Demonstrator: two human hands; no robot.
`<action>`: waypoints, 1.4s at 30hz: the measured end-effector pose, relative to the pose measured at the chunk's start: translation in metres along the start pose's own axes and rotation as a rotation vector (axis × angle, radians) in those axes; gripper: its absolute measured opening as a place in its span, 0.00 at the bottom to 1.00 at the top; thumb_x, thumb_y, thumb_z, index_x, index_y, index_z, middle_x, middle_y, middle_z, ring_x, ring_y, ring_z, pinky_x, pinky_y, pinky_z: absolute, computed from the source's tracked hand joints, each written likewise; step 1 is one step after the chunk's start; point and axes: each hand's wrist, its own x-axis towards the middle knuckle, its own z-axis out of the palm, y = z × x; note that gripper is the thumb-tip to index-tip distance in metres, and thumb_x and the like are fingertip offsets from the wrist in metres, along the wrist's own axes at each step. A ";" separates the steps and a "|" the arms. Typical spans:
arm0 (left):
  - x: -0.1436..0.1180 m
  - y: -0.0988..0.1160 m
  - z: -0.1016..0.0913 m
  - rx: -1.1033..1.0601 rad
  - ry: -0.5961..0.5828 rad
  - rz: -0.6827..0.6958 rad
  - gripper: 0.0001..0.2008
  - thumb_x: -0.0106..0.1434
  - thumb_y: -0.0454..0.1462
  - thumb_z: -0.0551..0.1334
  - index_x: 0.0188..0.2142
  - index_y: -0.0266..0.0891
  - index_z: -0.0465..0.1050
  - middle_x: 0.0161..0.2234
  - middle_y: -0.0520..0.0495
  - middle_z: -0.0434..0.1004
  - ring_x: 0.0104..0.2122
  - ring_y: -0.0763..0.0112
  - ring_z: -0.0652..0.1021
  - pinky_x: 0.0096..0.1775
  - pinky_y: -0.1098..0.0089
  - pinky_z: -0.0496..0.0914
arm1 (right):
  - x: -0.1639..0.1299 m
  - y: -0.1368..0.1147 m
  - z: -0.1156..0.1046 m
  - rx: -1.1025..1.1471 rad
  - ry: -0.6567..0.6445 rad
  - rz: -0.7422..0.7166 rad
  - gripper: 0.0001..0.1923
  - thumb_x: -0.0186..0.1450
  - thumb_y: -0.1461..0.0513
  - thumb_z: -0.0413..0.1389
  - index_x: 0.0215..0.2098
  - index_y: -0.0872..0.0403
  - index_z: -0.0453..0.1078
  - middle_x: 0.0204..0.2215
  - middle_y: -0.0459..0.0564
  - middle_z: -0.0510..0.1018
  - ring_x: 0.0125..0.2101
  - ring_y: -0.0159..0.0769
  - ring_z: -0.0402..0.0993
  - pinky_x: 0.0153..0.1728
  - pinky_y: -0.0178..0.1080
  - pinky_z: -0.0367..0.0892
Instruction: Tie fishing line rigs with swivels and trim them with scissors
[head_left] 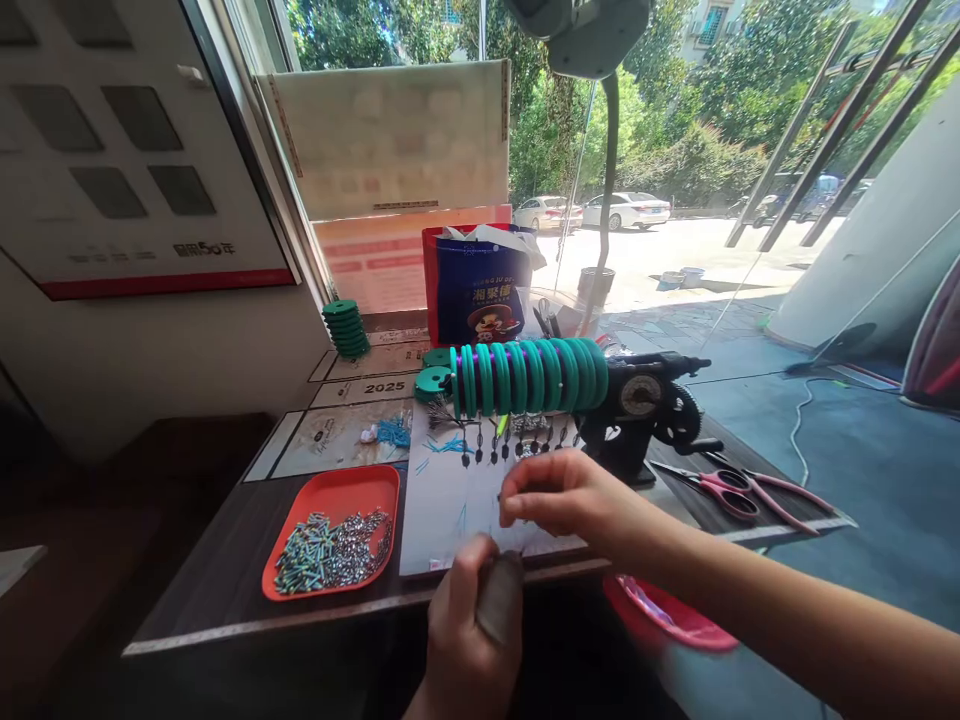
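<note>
Line, too thin to see: my right hand point(559, 495) fingers pinch sth tiny over white sheet point(450, 500); left hand point(469, 630) grips dark tool point(500, 595) at bench point(217, 570) edge, steadying.

A dark wooden table point(225, 570) carries everything. Left of the fingers point(525, 505) lies an orange tray point(337, 495) of small metal pieces. Under the fingers a white sheet point(450, 510) covers the top. Beyond them stands a black winding machine point(645, 410) bearing green spools point(529, 377). To their right lie pink-handled scissors point(724, 490)
</note>
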 end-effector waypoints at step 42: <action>0.033 0.019 -0.012 -0.754 -0.558 -0.981 0.09 0.44 0.31 0.66 0.24 0.32 0.68 0.18 0.57 0.61 0.15 0.87 0.61 0.18 0.82 0.52 | -0.037 0.080 0.014 -0.995 0.388 -0.989 0.12 0.64 0.68 0.47 0.31 0.59 0.71 0.21 0.49 0.72 0.21 0.31 0.63 0.23 0.35 0.57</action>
